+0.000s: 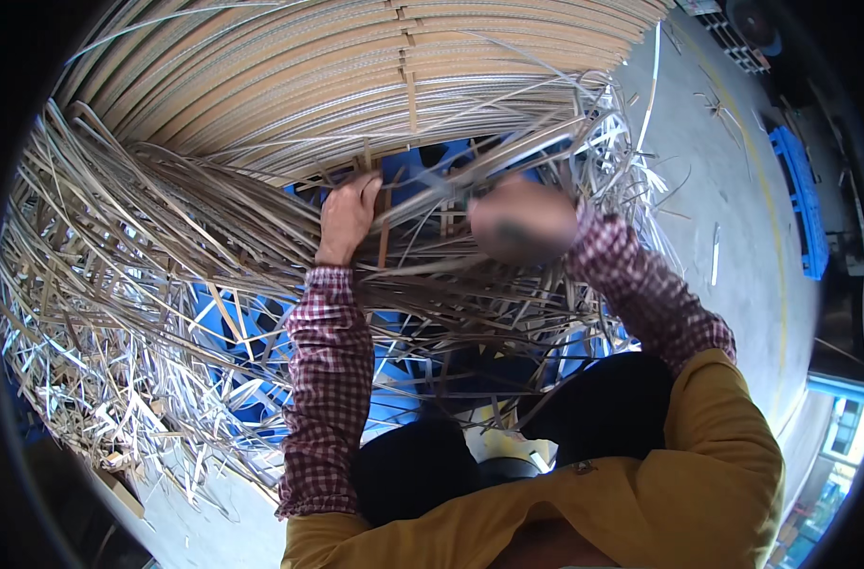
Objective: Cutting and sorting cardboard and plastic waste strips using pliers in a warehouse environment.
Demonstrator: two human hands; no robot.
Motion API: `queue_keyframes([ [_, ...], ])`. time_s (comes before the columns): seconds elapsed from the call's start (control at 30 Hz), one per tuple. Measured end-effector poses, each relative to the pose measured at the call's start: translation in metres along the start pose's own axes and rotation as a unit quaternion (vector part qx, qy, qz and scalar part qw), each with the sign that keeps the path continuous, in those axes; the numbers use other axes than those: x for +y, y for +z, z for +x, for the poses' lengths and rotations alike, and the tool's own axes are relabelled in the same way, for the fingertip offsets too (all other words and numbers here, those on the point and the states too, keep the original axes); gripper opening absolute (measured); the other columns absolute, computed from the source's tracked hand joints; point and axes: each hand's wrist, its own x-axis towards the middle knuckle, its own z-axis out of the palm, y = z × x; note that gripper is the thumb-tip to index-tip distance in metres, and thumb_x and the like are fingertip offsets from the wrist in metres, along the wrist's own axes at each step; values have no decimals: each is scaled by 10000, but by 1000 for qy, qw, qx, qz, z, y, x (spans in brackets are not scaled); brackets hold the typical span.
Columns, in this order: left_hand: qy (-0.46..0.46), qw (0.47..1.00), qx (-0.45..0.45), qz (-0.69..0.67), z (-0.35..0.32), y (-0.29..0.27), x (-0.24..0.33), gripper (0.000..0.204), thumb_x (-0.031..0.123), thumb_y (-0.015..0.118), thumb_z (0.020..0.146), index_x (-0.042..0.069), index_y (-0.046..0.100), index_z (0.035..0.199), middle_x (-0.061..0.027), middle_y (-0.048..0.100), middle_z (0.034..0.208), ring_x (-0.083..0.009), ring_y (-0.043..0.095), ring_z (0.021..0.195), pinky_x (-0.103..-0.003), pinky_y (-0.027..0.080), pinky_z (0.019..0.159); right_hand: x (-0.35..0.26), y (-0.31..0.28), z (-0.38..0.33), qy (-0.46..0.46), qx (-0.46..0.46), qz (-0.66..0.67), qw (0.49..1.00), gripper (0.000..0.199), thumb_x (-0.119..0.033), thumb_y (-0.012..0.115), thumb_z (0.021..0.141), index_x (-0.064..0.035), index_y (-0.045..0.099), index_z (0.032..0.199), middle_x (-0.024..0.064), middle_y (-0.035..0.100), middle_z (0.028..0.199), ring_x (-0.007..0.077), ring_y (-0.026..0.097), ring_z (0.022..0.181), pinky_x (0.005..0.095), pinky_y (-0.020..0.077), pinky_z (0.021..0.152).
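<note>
A thick bundle of long, thin cardboard strips (233, 213) runs from the left toward the middle, under the edge of a tall stack of cardboard sheets (347, 90). My left hand (349, 218) lies at the bundle's right end, close to the stack's lower edge, with its fingers curled closed on the strips. To its right, my right hand (522, 220) is smeared by motion, so its fingers and anything in them cannot be made out. Blurred pale strips (517, 147) cross just above that hand. More strips hang tangled below both hands.
A blue pallet (394, 379) shows through the tangle beneath. Shredded strip ends heap up on the left (119, 370) and right (631, 171). Another blue pallet (800, 204) stands at the far right beyond the grey floor (726, 256). My knees (598, 403) are close to the strips.
</note>
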Motion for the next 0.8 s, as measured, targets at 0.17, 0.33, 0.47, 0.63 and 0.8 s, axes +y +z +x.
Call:
queue_keyframes([
  [0.17,41,994,95,-40,-11,10,1,226,198,500,838,14,610,909,-185,591,874,-335,552,832,-374,438,713,-33,-49,61,124,141,171,967,467,-417,489,836,34,610,845,151,599,888,207,571,810,317,511,684],
  [0.33,45,992,113,-31,-13,7,1,203,170,514,830,5,607,900,-178,589,845,-328,553,803,-372,439,718,-33,-47,75,100,151,251,951,518,-429,489,833,79,564,903,166,587,924,220,583,833,346,516,678],
  [0.47,32,992,111,-41,-17,5,1,205,173,512,832,7,607,906,-176,588,836,-329,553,802,-368,440,717,-35,-46,68,80,147,217,962,517,-432,498,826,75,565,905,159,590,911,216,580,836,343,518,680],
  [0.63,38,989,134,-38,-12,5,5,196,170,511,834,11,610,891,-160,589,822,-317,554,778,-357,441,710,-47,-52,89,100,178,234,950,497,-423,490,835,66,565,877,148,591,860,193,592,756,316,528,612],
  [0.8,81,966,228,-86,1,-8,36,178,133,501,835,19,605,923,-143,587,866,-289,553,812,-352,434,735,-19,-11,87,47,226,139,963,320,-316,494,850,-30,579,733,65,564,614,105,506,482,237,440,422],
])
